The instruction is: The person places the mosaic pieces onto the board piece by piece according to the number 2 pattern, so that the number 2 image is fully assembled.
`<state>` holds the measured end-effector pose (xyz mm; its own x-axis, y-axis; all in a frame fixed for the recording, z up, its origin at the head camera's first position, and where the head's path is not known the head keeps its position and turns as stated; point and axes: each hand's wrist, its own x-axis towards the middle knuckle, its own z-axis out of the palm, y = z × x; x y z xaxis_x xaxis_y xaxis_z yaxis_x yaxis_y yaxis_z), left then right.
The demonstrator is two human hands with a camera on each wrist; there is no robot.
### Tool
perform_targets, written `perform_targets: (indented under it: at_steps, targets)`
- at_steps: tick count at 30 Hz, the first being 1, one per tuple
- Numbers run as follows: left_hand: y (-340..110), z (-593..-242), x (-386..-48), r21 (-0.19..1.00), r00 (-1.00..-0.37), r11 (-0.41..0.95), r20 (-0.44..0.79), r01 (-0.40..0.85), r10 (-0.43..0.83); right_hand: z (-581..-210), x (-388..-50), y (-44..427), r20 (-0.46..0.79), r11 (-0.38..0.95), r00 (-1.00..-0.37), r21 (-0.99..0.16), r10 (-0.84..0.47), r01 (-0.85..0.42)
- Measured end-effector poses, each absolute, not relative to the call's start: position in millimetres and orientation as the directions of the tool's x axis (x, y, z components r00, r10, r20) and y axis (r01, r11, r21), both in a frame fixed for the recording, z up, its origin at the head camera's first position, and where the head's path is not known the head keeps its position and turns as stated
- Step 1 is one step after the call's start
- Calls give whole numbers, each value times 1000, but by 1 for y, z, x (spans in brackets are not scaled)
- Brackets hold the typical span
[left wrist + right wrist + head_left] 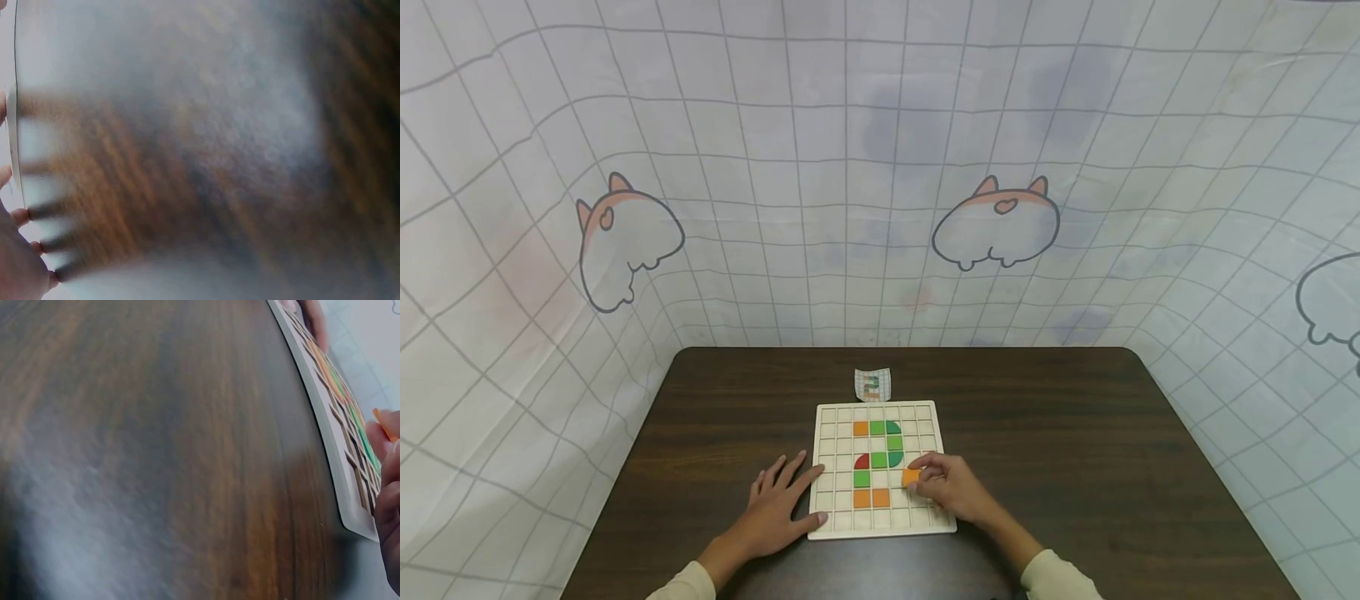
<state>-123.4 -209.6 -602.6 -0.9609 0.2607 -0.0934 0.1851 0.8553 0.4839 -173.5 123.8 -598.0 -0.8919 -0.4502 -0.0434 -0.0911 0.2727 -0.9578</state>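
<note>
A cream grid board (842,525) lies on the table, with orange, green and red tiles set in its cells. My right hand (953,487) pinches an orange square tile (911,477) just over the board's right part; the tile's edge also shows in the right wrist view (385,425). Two orange tiles (871,498) sit side by side in a lower row. Above them are a green tile (861,479) and a red rounded tile (862,461). My left hand (775,508) rests with spread fingers at the board's left edge, thumb and index touching it.
A small printed pattern card (872,385) lies just behind the board, slightly curled. The dark wooden table (1060,433) extends to both sides. A white gridded curtain (820,208) with cartoon animals hangs around its back and sides.
</note>
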Motion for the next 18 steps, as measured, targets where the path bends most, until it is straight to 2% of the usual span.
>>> perform_targets:
  at_steps: [10,18]
  targets:
    - [-209,-602,-122,484,-961,855,-91,188,263,-598,-168,115,-13,402,-878,-892,-478,-206]
    - [-209,-602,-123,480,-961,858,-99,183,260,-596,-167,112,31,442,-839,-839,-544,-318]
